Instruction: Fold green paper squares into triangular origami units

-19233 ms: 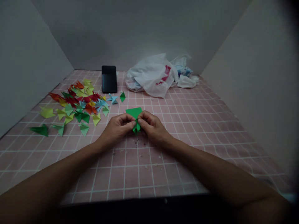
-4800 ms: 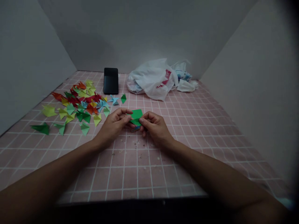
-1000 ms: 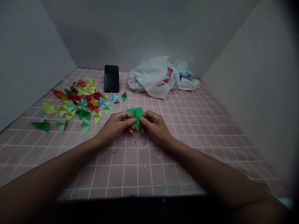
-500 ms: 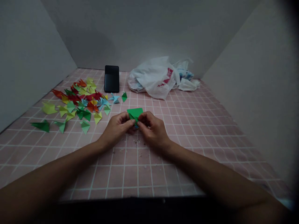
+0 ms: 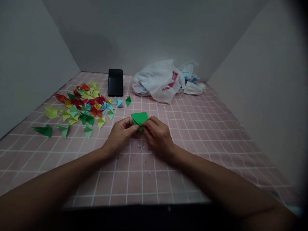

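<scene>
Right hand tipped lower over green origami paper, left hand beside it, both grips narrow, pinching paper

The green paper is partly hidden, its lower folds covered by the fingers of the left hand and right hand. The left forearm and right forearm run off the bottom edge at seven and five o'clock. At one o'clock, the white bag half hides a blue-patterned bundle. The specks at six o'clock are too small to tell.

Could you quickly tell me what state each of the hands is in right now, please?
Left hand: closed, pinching the folded green paper.
Right hand: closed, pinching the same paper.
</scene>
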{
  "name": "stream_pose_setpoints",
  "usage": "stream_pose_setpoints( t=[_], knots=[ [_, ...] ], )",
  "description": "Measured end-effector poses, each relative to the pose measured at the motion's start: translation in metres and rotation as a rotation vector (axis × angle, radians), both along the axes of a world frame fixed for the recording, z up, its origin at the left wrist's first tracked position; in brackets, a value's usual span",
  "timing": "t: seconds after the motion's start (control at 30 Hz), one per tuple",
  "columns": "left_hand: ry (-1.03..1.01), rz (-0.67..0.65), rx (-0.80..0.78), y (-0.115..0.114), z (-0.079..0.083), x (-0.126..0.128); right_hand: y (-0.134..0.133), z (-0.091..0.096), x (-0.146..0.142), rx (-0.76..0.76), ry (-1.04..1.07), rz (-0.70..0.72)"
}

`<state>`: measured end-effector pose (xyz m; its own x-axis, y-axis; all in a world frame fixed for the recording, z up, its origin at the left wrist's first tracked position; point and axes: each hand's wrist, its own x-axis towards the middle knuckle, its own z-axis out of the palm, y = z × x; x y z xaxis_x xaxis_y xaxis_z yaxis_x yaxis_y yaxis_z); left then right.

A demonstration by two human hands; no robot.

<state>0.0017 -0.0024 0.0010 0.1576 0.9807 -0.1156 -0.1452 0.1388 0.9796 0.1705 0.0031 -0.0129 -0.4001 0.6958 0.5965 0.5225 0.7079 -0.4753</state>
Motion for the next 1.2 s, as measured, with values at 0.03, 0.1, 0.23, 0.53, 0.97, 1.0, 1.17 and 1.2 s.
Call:
stream_pose_setpoints(
  t=[0.03,0.1,0.23,0.53,0.97,1.0,1.17,1.2],
  knots=[
    [-0.005,0.002,0.001,-0.0007,-0.0003,0.0002,-0.0003,0.0001,-0.0003,0.017,-0.028,0.005],
    [-0.011,0.013,0.006,-0.0016,0.0,0.0005,-0.0007,-0.0003,-0.0011,0.043,-0.077,0.019],
    [-0.011,0.052,0.027,-0.0016,0.0019,0.0009,-0.0004,-0.0018,-0.0018,0.092,-0.098,0.037],
    [0.107,0.049,0.158,0.0011,-0.0007,-0.0017,0.0039,-0.0047,0.0007,0.115,-0.026,0.014],
    [0.075,0.08,0.143,-0.0015,0.0,0.0025,0.0031,-0.0024,-0.0022,0.425,-0.234,-0.087],
    [0.077,0.08,0.148,-0.0014,-0.0006,0.0024,0.0031,-0.0021,-0.0023,0.436,-0.238,-0.085],
    [0.022,0.063,0.121,-0.0006,-0.005,0.0021,0.0036,-0.0001,-0.0013,0.458,-0.259,-0.078],
    [-0.007,0.052,0.101,-0.0007,-0.0054,0.0024,0.0036,0.0006,-0.001,0.463,-0.262,-0.077]
  ],
)
